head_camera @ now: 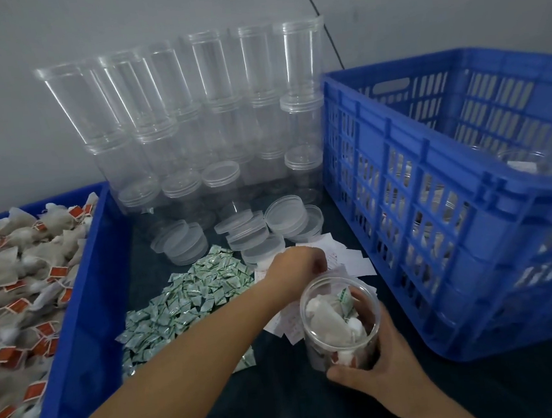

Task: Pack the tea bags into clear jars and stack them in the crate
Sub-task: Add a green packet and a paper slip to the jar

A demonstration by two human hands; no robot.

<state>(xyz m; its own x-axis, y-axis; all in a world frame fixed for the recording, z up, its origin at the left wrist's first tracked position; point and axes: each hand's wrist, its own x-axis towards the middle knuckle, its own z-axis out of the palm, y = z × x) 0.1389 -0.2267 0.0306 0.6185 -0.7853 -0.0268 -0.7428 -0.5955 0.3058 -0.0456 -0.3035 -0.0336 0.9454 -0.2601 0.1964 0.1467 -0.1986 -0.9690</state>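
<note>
Right hand (381,372) grips open jar (341,324) low on its wall; tea bags (325,318) inside. Beyond, left hand (295,267) curls over paper slips (350,259), apparently pinching one. Crate (437,213) stands just right

Soft, even indoor light with a cool bluish cast; no clear light source shows. Shadows are faint and diffuse. Beyond the hands, stacked clear jars (198,115) carry pale vertical glints and blur into the grey wall (49,35). The whole view is slightly soft. Wide-angle distortion tilts the jars and bends the blue crate (435,193) beside the right hand (381,367).
</note>
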